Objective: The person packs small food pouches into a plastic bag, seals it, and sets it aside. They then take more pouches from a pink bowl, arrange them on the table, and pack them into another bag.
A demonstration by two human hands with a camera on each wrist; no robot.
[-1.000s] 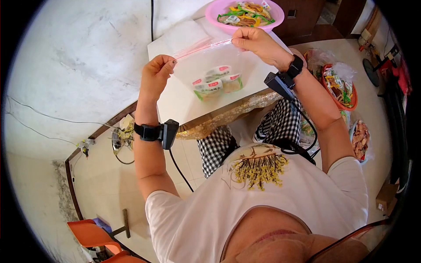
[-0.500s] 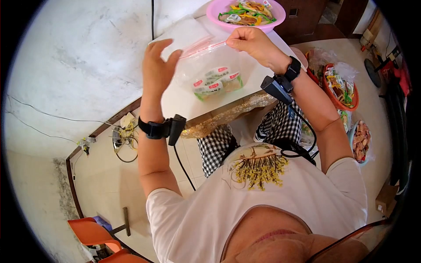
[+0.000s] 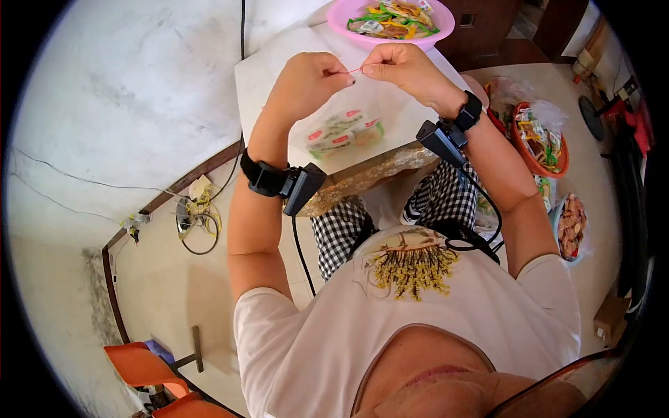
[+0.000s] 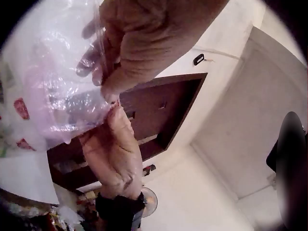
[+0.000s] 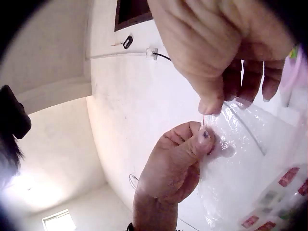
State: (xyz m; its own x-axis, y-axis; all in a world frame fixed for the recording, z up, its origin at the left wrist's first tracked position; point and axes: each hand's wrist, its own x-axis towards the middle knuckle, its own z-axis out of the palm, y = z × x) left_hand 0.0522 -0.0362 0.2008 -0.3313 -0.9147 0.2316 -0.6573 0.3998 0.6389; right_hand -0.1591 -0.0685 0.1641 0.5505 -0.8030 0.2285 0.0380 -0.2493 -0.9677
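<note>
A clear zip bag (image 5: 231,159) with a red line along its top edge hangs from both hands. Inside it are several small white-and-green packets (image 3: 345,134) with red labels, low over the table. My left hand (image 3: 306,85) pinches the red top edge between thumb and finger. Close beside it, my right hand (image 3: 404,73) pinches the same edge at the corner, the two sets of fingertips only a short stretch apart. In the left wrist view the bag's film covers some fingers of the left hand.
The white table (image 3: 261,73) stands against the wall. At its far end sits a pink basin (image 3: 338,31) of colourful packets. On the floor to the right are a red basket (image 3: 561,164) of packets and a light-blue tub (image 3: 557,233). Orange chairs (image 3: 136,364) stand at lower left.
My left hand let go of the bag's left end, moved right along the top edge and pinches it close to my right hand. The right hand has barely moved.
</note>
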